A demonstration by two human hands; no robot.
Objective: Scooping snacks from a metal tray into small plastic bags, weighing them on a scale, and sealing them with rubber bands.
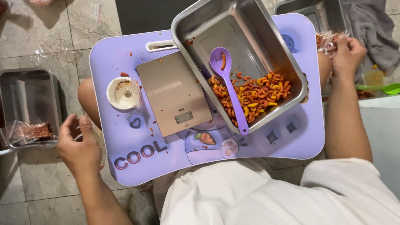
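Macaroni (254, 93), orange and yellow and coated in red seasoning, sits heaped in the lower corner of a big steel tray (200, 25), which rests tilted across the purple lap tabletop (112, 54). Right hand (347, 53) first: fingers curled in tight, pinching a small clear plastic bag (326, 41) with reddish snack inside, out at 3 o'clock past the tabletop's edge. The wrist is bent upward, and the forearm runs straight back down toward the white shirt (250, 196). Over to the left hand (78, 143), at 8 o'clock off the tabletop's corner: fingers loosely curled, thumb raised, nothing in them, palm turned inward and hovering over the tiled floor (33, 33). Just beyond it at 9 o'clock there's a second steel tray (29, 79) on the floor with a filled, sealed snack packet (32, 130) lying in its near corner. Back on the tabletop, a purple spoon (227, 83) lies in the big tray, bowl up, handle reaching over the rim. A flat beige kitchen scale (171, 89) sits just left of the tray, partly tucked under it, and a small white cup (121, 92) stands at the scale's 9 o'clock. A grey cloth (371, 29) is bunched at 2 o'clock, with a green spoon (385, 88) below it.
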